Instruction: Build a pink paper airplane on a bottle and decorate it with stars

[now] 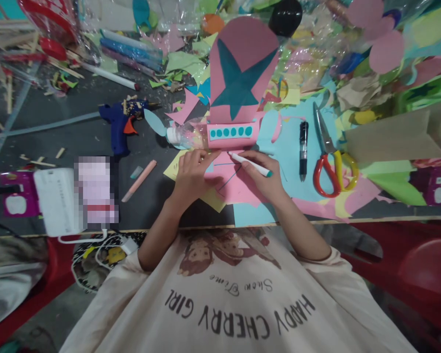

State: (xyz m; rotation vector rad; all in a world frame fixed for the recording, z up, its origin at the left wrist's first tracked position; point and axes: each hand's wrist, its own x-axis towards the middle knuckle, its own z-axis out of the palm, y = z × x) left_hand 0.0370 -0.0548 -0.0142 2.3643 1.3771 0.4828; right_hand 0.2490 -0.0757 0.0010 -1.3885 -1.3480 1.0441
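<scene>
My right hand grips a white marker with a green end. Its tip is at the upper edge of a pink paper sheet that bears several dark drawn lines. Flat on the sheet's left side lies my left hand, fingers stretched out. Just beyond both hands, a clear plastic bottle rests on its side, wrapped in pink paper with a strip of teal dots. Behind it is a rounded pink paper piece with a teal star. Yellow and light blue paper shows under the sheet.
Scissors and a black pen lie to the right, near a brown cardboard piece. On the left are a blue glue gun, an orange marker, a phone and a white device. Paper scraps cover the back.
</scene>
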